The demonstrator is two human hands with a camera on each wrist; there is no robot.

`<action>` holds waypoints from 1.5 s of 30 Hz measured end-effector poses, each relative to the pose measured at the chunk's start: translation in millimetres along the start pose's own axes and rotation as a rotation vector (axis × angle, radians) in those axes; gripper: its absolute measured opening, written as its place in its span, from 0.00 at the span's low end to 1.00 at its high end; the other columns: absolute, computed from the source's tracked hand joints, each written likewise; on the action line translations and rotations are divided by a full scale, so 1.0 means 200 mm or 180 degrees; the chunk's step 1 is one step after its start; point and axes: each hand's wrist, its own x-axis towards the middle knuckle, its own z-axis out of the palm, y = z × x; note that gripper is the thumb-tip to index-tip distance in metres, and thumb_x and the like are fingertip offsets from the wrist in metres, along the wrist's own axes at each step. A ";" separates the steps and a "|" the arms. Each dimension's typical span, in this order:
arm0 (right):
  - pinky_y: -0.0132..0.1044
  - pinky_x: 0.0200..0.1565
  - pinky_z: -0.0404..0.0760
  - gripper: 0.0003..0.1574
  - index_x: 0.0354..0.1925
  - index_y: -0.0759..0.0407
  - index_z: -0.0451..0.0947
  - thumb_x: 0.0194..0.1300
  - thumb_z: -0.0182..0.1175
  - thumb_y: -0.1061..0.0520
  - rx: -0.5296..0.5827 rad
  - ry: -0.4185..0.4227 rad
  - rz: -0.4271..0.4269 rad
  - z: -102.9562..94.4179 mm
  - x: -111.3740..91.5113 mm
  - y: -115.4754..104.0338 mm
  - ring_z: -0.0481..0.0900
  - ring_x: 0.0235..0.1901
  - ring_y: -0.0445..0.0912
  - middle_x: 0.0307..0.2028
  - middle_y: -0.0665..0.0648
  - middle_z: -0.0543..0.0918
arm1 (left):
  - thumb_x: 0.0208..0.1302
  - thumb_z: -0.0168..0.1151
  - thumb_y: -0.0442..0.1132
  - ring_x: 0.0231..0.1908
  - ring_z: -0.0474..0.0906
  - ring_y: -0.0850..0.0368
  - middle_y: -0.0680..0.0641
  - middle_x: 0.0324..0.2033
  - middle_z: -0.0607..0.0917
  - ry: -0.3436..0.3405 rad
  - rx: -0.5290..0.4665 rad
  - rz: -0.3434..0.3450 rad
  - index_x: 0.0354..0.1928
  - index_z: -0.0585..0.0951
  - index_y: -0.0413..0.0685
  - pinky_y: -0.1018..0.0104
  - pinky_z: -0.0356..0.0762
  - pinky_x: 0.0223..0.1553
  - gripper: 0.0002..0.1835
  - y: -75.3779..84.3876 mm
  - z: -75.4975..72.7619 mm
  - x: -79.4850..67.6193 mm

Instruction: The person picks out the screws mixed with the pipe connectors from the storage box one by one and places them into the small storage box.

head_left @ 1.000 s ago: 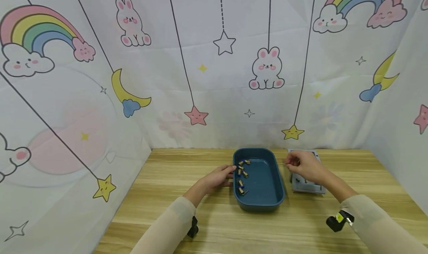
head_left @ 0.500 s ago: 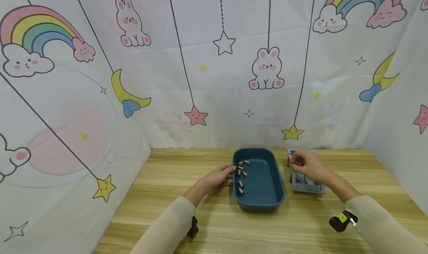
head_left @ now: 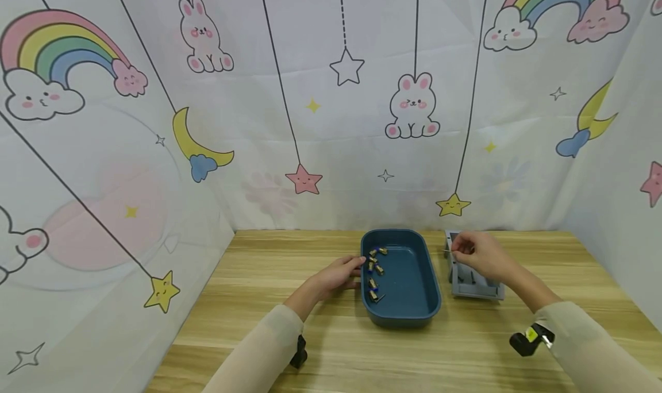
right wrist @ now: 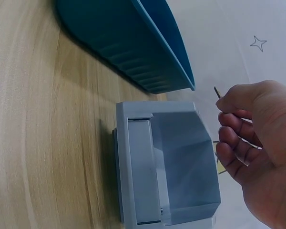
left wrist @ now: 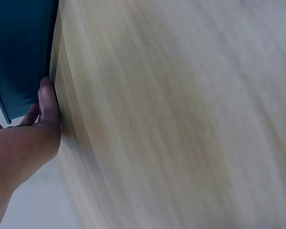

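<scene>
A dark blue plastic bin (head_left: 408, 289) stands on the table, with several small brass-and-blue parts (head_left: 373, 284) along its left inner side. My left hand (head_left: 336, 275) rests against the bin's left wall, fingertips at the rim and lower down the side. In the left wrist view, the fingers (left wrist: 48, 102) lie along the wall close to the tabletop. Above the grey box (head_left: 478, 291), my right hand (head_left: 481, 255) pinches a thin screw (right wrist: 218, 92) between thumb and forefinger. Its threaded end sticks out toward the bin, while the other fingers curl loosely.
The grey box stands just right of the bin, with an open recess (right wrist: 188, 162) and a few small dark pieces (head_left: 460, 278) in it. A patterned white cloth (head_left: 331, 209) hangs behind the wooden table (head_left: 289, 243).
My right hand has shifted a little to the right with the screw, away from the bin's rim and over the grey box. The left hand and the bin have stayed put.
</scene>
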 end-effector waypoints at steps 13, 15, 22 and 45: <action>0.35 0.33 0.80 0.02 0.41 0.64 0.82 0.72 0.67 0.66 0.0027 0.0069 0.0047 -0.03 -0.01 0.02 0.78 0.34 0.45 0.34 0.53 0.83 | 0.85 0.51 0.53 0.68 0.74 0.44 0.36 0.66 0.77 0.0019 -0.0058 0.0008 0.78 0.63 0.34 0.52 0.81 0.64 0.34 0.01 0.01 0.00; 0.36 0.33 0.80 0.01 0.42 0.64 0.83 0.72 0.66 0.65 -0.0007 0.0055 0.0068 -0.03 -0.01 0.02 0.78 0.34 0.45 0.34 0.52 0.83 | 0.85 0.51 0.53 0.68 0.74 0.44 0.36 0.66 0.77 0.0020 -0.0045 0.0003 0.78 0.63 0.34 0.53 0.81 0.64 0.34 0.01 0.01 0.00; 0.36 0.33 0.80 0.02 0.42 0.64 0.82 0.71 0.66 0.67 -0.0037 0.0049 0.0092 -0.05 0.00 0.05 0.79 0.34 0.46 0.34 0.53 0.83 | 0.85 0.52 0.54 0.68 0.74 0.44 0.36 0.66 0.77 0.0015 -0.0055 0.0009 0.79 0.62 0.34 0.53 0.81 0.64 0.35 0.01 0.01 -0.01; 0.34 0.31 0.79 0.02 0.40 0.64 0.83 0.69 0.67 0.65 -0.0116 0.0132 0.0186 -0.09 -0.03 0.13 0.78 0.32 0.45 0.32 0.52 0.83 | 0.86 0.50 0.52 0.69 0.74 0.43 0.36 0.67 0.77 0.0035 -0.0042 -0.0014 0.79 0.62 0.33 0.53 0.81 0.64 0.34 0.01 0.01 -0.01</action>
